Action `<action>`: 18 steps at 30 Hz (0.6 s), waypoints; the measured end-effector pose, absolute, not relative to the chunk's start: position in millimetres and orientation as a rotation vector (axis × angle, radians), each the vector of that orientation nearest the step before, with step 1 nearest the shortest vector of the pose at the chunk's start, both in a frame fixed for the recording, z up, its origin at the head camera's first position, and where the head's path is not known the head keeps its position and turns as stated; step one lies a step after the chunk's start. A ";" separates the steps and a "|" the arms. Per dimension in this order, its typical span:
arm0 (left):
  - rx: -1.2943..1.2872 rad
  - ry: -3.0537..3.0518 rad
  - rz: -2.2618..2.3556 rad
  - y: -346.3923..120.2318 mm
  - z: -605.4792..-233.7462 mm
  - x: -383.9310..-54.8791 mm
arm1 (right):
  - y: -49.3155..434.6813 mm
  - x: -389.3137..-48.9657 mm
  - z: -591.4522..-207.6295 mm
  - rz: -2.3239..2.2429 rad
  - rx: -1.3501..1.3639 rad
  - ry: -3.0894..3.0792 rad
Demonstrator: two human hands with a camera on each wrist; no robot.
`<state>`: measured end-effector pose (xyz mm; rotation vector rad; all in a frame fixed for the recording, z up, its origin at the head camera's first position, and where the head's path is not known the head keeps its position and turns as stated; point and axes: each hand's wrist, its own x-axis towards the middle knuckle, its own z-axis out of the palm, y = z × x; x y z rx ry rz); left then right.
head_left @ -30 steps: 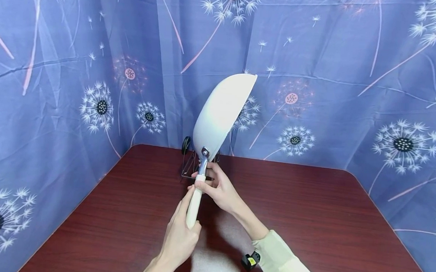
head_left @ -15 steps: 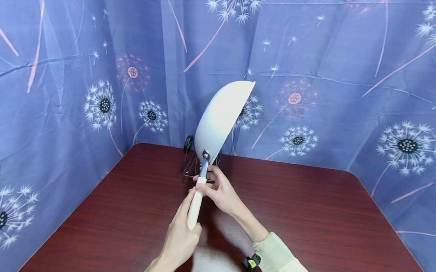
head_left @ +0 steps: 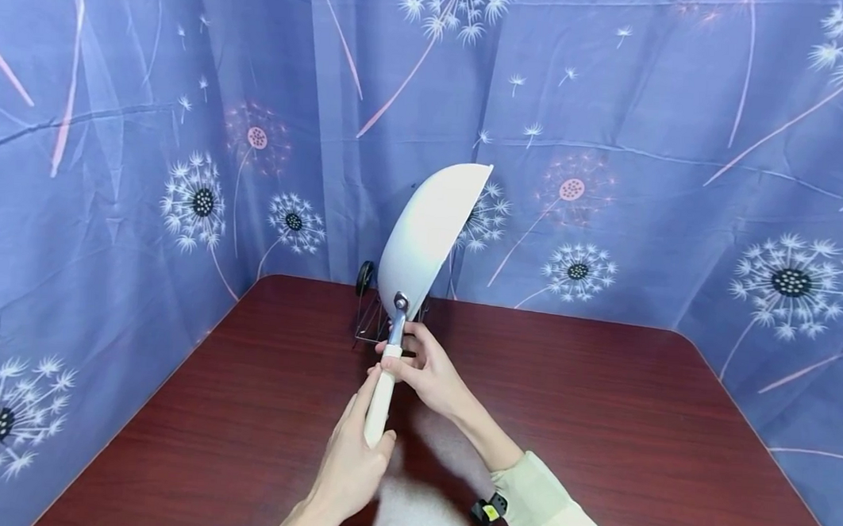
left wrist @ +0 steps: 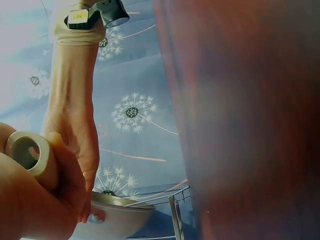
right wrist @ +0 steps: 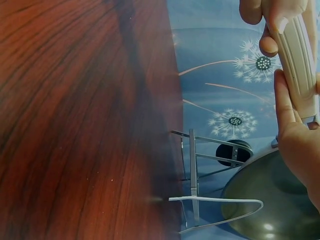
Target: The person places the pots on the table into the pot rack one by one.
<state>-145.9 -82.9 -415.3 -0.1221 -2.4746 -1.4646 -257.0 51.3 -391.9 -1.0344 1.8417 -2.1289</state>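
Both hands hold up a wok [head_left: 426, 235], white outside, with a cream handle [head_left: 378, 410] and a metal neck. It is turned on its side, its bowl pointing away and upward. My left hand [head_left: 351, 462] grips the handle's lower end; a hollow end of the handle [left wrist: 46, 159] shows in the left wrist view. My right hand [head_left: 433, 372] holds the handle near the neck, thumb on top, other fingers partly hidden behind. The wok's dark, shiny inside [right wrist: 280, 192] appears in the right wrist view.
Behind the wok, at the table's far side, stands a wire frame [head_left: 370, 324] with a black wheel [head_left: 366, 277], partly covered by the wok. The red-brown table [head_left: 599, 431] is bordered by blue dandelion-print curtains [head_left: 632, 210].
The wok's bowl has dipped a little, its upper tip sinking in the head view. Both hands keep their hold on the handle and have shifted only slightly.
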 end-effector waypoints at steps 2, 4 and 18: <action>-0.128 -2.462 -1.480 -81.7 -415.1 -146.1 | 52.5 -257.6 -391.1 -2.121 -1.029 1.854; -0.135 -2.443 -1.504 -80.8 -414.1 -146.6 | 53.3 -258.1 -390.1 -2.111 -1.019 1.888; -0.137 -2.397 -1.635 -75.6 -414.8 -143.5 | 57.6 -256.2 -394.4 -2.057 -0.937 1.968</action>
